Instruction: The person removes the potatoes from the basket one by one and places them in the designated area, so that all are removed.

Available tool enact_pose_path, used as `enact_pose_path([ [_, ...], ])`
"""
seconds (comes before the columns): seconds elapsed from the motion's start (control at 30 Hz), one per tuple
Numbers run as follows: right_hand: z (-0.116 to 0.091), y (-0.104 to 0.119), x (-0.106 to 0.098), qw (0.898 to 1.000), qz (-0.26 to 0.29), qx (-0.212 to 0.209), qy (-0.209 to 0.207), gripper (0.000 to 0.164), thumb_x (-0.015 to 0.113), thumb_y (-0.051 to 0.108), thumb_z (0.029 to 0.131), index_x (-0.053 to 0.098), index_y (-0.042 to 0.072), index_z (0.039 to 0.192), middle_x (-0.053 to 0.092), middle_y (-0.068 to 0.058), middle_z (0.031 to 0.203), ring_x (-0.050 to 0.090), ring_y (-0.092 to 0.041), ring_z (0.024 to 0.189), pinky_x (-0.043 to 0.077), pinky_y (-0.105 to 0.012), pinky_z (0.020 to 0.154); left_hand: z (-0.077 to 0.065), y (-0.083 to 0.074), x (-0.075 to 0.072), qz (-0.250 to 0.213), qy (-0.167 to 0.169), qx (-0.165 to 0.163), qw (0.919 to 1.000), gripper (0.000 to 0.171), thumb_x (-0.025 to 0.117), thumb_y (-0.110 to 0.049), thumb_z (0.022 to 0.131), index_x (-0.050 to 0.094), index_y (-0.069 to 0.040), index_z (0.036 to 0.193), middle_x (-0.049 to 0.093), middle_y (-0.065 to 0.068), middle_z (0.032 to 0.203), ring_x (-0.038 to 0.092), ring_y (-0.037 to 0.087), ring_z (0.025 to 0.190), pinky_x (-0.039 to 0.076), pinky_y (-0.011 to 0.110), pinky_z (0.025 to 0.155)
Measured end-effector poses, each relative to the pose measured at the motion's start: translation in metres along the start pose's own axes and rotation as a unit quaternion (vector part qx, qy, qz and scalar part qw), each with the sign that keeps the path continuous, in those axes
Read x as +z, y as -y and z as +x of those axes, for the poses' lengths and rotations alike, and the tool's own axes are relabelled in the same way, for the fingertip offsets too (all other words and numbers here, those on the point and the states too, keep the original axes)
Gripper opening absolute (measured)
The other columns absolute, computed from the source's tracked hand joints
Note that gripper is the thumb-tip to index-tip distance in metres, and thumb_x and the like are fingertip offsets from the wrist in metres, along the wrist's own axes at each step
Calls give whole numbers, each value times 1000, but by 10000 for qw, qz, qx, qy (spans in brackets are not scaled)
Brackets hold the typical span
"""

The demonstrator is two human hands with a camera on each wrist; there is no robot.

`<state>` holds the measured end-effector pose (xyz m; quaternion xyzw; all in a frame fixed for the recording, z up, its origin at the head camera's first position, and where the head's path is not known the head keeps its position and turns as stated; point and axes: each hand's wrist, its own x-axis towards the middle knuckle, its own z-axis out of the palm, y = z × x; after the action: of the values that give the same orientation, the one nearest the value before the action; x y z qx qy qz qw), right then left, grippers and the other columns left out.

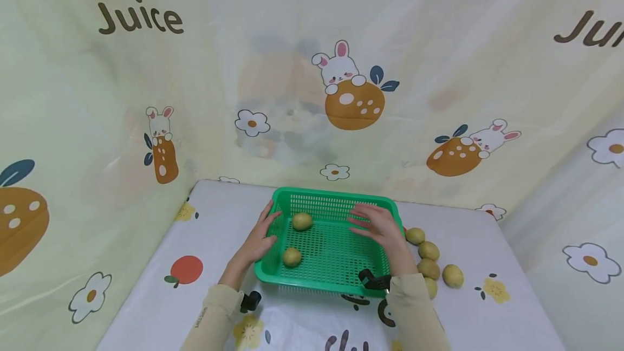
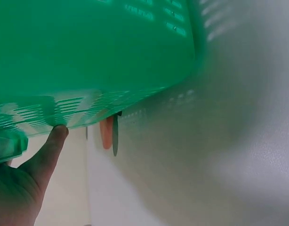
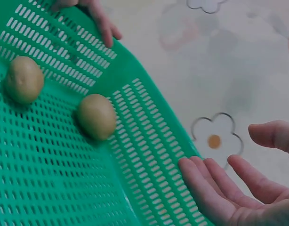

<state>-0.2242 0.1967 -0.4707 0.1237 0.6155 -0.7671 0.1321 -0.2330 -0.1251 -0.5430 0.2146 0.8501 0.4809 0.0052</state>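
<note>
A green plastic basket [image 1: 331, 285] with slotted walls stands on the table, holding two potatoes, one potato [image 1: 302, 221] toward the back and another potato [image 1: 292, 257] nearer the front. My left hand [image 1: 258, 240] grips the basket's left rim. In the right wrist view its fingers [image 3: 105, 29] hook over the edge, while the left wrist view shows a digit against the outer wall. Above the basket's right part hovers my right hand [image 1: 377, 226], fingers spread and holding nothing. Its fingertips overlap the basket's rim in the right wrist view.
Right of the basket lie several loose potatoes [image 1: 429, 251], some close along its side and one potato [image 1: 453, 275] farther out. A printed cloth [image 1: 487, 248] covers the table. Printed curtains [image 1: 287, 161] hang behind and at both sides.
</note>
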Motion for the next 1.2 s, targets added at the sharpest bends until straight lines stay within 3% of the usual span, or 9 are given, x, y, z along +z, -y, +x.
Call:
enact_pose_path([
  [0.43, 36, -25, 48, 9996, -234, 104, -144, 52, 55, 10, 98, 40, -9, 143, 41, -31, 144, 43, -48, 131, 46, -53, 98, 3, 2, 0, 71, -115, 122, 9998, 67, 50, 3, 77, 42, 7, 144, 10, 17, 164, 14, 40, 148, 21, 63, 112],
  [0.73, 56, -41, 59, 9971, -565, 312, -411, 42, 60, 8, 95, 53, -10, 132, 46, -33, 139, 50, -51, 124, 51, -53, 91, 2, 5, 1, 93, -22, 5, 10000, 67, 51, 1, 79, 41, 3, 146, 8, 14, 165, 12, 38, 149, 21, 63, 112],
  [1.07, 67, -52, 77, 9923, -895, 761, -380, 52, 62, 8, 93, 43, -12, 138, 47, -38, 133, 52, -53, 118, 53, -54, 87, 0, 4, 0, 101, -119, 80, 9998, 67, 51, 3, 78, 42, 5, 145, 9, 15, 164, 13, 40, 148, 22, 64, 111],
  [1.2, 68, -61, 80, 9903, -984, 845, -496, 49, 64, 7, 91, 48, -10, 133, 51, -36, 129, 57, -51, 113, 54, -54, 84, -1, 3, 2, 39, -79, 58, 9999, 67, 50, 4, 79, 41, 5, 145, 8, 16, 164, 12, 40, 148, 21, 65, 111],
])
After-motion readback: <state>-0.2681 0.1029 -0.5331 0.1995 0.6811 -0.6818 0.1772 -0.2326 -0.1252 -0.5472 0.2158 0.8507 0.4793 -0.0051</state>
